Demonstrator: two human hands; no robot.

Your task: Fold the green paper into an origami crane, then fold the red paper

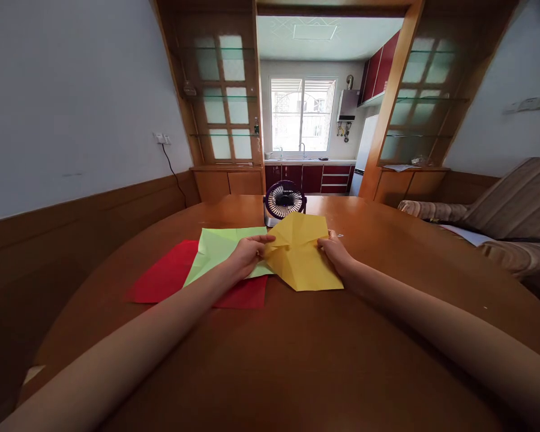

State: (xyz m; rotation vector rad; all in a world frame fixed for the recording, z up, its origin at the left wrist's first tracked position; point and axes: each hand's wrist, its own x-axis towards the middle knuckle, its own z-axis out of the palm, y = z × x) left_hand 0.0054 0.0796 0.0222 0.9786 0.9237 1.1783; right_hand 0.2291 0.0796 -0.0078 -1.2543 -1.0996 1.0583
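Observation:
Between my two hands is a sheet of yellow paper, marked with crease lines that meet near its middle. My left hand pinches its left edge, thumb and fingers pressed together. On the opposite side my right hand grips the right edge, with some fingers hidden behind the sheet. Under my left hand lies a creased light green sheet. It overlaps a red sheet that rests on the table, partly covered by the green one and my left forearm.
A small dark desk fan stands on the wooden table just beyond the yellow paper. To the right is a striped armchair. At the back, a kitchen opens between wooden cabinets with glass shelves. A cord hangs from the left wall socket.

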